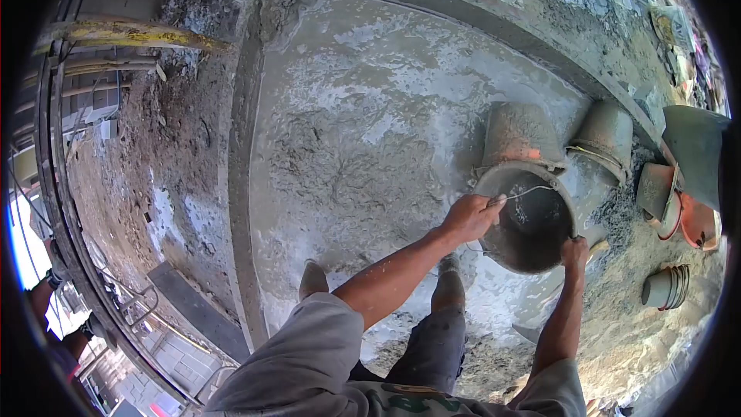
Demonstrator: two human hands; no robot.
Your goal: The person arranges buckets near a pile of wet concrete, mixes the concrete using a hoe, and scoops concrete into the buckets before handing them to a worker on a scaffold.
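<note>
A grey, cement-stained bucket (pixel 532 243) hangs tilted in front of me, its open mouth facing up and its dark inside showing. My left hand (pixel 472 218) is closed round its thin wire handle (pixel 529 193) at the left side of the mouth. At the lower right of the rim, my right hand (pixel 574 252) has its fingers closed on the edge. Just beyond the bucket, another dirty bucket (pixel 523 133) with an orange patch lies on the wet grey cement (pixel 347 147).
Boards (pixel 245 123) edge the cement on the left and along the far side (pixel 463 1). More buckets (pixel 606 135) lie to the right, with a nested stack (pixel 665 288) lower down. A yellow pole (pixel 139 34) and metal bars stand at the left. My boots are on the cement.
</note>
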